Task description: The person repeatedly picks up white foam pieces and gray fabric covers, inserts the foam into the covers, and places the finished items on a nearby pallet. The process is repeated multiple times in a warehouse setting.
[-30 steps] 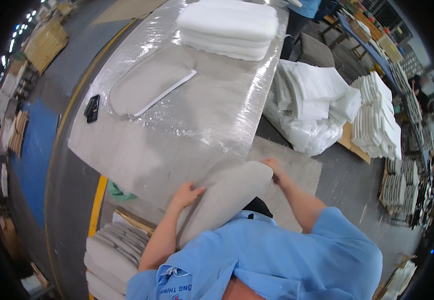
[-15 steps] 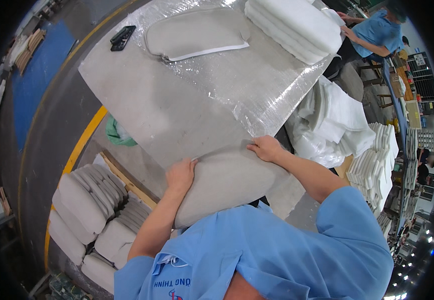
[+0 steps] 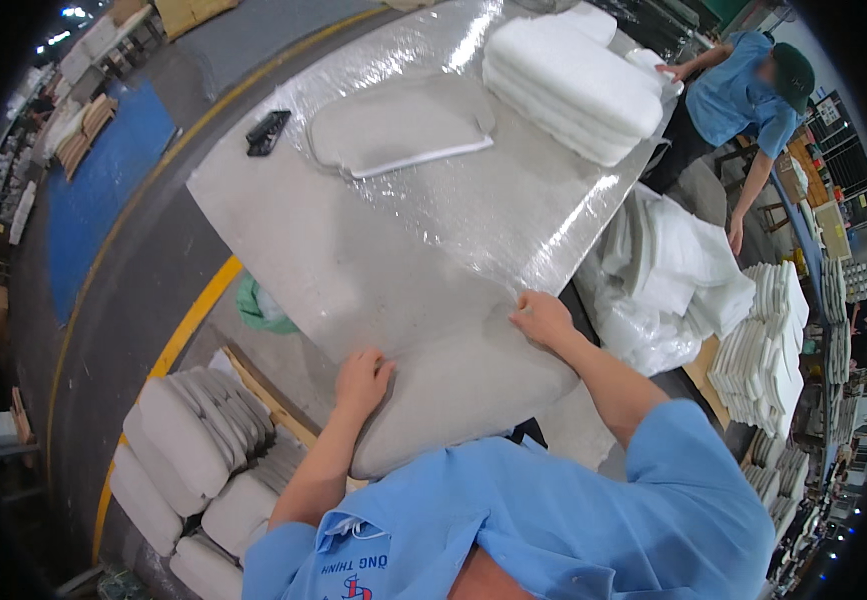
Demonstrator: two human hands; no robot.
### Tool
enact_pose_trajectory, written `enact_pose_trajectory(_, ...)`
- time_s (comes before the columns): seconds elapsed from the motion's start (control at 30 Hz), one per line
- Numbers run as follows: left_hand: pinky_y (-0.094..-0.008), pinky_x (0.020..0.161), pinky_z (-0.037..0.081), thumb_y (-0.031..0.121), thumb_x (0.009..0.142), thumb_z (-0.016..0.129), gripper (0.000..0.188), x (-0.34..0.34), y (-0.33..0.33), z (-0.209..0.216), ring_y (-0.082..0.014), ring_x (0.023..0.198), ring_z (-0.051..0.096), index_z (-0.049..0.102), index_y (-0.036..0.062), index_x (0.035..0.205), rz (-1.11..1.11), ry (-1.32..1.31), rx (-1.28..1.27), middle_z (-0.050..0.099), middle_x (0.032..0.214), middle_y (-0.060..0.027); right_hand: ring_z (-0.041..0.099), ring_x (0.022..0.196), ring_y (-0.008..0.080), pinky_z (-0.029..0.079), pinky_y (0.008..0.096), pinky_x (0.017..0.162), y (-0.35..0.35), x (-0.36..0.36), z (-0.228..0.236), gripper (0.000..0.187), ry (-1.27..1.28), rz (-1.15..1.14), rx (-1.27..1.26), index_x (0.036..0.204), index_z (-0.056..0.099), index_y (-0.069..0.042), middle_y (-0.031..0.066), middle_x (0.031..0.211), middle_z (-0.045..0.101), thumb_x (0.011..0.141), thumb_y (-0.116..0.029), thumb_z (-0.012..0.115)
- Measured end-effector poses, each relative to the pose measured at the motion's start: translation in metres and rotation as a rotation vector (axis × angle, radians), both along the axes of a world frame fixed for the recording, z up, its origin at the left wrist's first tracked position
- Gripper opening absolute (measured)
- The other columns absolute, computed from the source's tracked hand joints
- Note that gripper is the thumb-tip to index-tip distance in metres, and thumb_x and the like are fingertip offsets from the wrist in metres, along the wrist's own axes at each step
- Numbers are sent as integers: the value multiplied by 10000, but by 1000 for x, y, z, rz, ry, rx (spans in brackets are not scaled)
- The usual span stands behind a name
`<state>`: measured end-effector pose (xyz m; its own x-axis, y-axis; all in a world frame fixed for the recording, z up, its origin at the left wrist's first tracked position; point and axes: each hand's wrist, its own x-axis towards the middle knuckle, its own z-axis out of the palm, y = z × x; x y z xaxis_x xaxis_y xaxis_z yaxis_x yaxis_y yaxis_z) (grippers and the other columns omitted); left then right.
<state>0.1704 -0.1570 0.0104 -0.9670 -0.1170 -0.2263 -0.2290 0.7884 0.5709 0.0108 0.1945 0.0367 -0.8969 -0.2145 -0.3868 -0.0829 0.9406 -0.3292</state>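
Crosswise at lower centre: a grey cushion (image 3: 464,405)

Its long axis slants from lower left up to the right, just above the blue shirt (image 3: 574,505). The bulk lies below both touching hands, neither nearer. The right hand (image 3: 544,318) pinches the upper right edge; the left hand (image 3: 362,382) rests at the upper left, its grip unclear. Beyond, the table (image 3: 544,230) carries a flat grey cover (image 3: 394,125) and, upper right, white padding (image 3: 574,85).

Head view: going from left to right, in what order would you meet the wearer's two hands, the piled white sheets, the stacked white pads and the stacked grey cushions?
Stacked grey cushions, left hand, right hand, piled white sheets, stacked white pads.
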Motion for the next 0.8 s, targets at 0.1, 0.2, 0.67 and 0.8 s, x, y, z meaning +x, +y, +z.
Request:
enact_pose_trajectory(0.1,-471,989,516,419,876,787,530,45,-17,29,-408,1153,640,680,29,1219,211,13,-114,660,1259,-220,634,1194,404,515,476,1022,38,24,41,778,-56,-231,24,1474,507,-145,224,1404,571,855,-532,775)
enact_pose_trajectory(0.2,-434,970,541,452,907,785,672,93,-41,19,-341,1211,646,616,-55,1314,556,-457,411,643,1348,-231,584,1271,326,522,529,982,46,62,74,941,-550,-657,-436,1638,287,-147,171,1516,511,906,-519,746)
enact_pose_trajectory(0.67,-468,1000,500,296,1016,677,443,57,59,54,-259,1200,627,514,101,1379,383,231,1141,657,1232,-114,632,1207,321,538,470,1007,-16,56,149,753,-152,-626,-1612,1528,433,-95,200,1384,600,881,-191,807)
enact_pose_trajectory(0.8,-502,1052,482,361,1026,639,428,64,13,31,-320,1261,611,534,108,1354,496,-354,1477,642,1334,-144,708,1063,306,559,438,939,-23,71,141,662,-113,-257,-1221,1450,553,-143,126,1212,711,841,-148,816)
